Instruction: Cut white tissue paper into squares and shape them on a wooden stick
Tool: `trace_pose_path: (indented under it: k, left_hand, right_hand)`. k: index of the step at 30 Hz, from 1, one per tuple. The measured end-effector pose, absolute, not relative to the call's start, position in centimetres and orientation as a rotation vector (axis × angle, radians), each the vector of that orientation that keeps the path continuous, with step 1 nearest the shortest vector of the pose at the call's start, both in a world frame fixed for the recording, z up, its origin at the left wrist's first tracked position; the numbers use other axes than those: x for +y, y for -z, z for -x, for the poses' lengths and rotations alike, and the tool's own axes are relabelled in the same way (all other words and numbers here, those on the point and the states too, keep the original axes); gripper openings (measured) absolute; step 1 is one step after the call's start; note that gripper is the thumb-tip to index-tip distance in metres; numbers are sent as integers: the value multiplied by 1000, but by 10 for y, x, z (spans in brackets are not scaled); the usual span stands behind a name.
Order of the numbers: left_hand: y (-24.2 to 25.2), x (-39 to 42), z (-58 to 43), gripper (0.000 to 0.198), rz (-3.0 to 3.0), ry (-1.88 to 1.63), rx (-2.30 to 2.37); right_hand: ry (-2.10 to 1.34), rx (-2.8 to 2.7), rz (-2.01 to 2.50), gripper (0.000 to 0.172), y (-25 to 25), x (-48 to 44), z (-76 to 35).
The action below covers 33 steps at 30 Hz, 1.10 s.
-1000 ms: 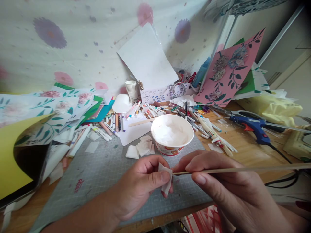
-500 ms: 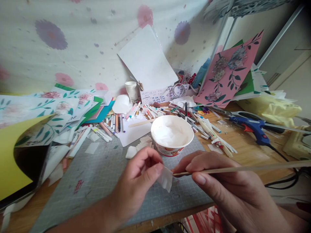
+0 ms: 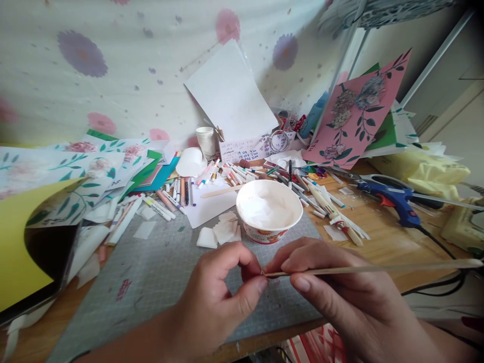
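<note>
My right hand (image 3: 340, 297) pinches a long thin wooden stick (image 3: 378, 268) that runs off to the right. My left hand (image 3: 223, 297) is curled closed at the stick's left tip, thumb under the fingers. The small white paper piece seen earlier is hidden inside those fingers. Both hands hover over a grey cutting mat (image 3: 151, 272). Just beyond them stands a white paper bowl (image 3: 269, 209) with white paper inside, and several small white paper squares (image 3: 221, 233) lie to its left.
Many markers and pens (image 3: 234, 176) are scattered behind the bowl. A blue glue gun (image 3: 393, 197) and scissors lie at the right on the wooden desk. Floral paper sheets and a yellow sheet (image 3: 22, 237) pile up left; a pink flower card (image 3: 359, 108) leans at the back.
The white paper piece, plainly visible in my left fingers before, has been folded in against the stick's tip and is now covered by my closed left hand. The right hand barely moved.
</note>
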<state>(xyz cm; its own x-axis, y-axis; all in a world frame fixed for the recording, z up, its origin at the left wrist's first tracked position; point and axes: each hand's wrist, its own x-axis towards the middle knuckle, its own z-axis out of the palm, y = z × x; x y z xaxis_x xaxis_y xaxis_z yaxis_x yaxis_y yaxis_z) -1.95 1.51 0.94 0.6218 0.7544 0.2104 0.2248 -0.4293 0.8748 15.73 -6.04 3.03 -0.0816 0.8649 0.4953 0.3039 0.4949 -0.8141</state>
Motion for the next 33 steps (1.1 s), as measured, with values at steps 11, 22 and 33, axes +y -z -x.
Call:
trace_pose_path:
  k: [11, 22, 33]
  left_hand:
    - [-3, 20, 21, 10, -1854, -727, 683]
    - [-4, 19, 22, 12, -1847, -683, 768]
    - [-1, 20, 23, 8, -1794, -689, 762]
  right_hand:
    - [-681, -1547, 1030, 19, -22, -60, -165]
    - [-687, -1640, 994, 23, -24, -57, -160]
    - [-611, -1679, 993, 24, -27, -55, -159]
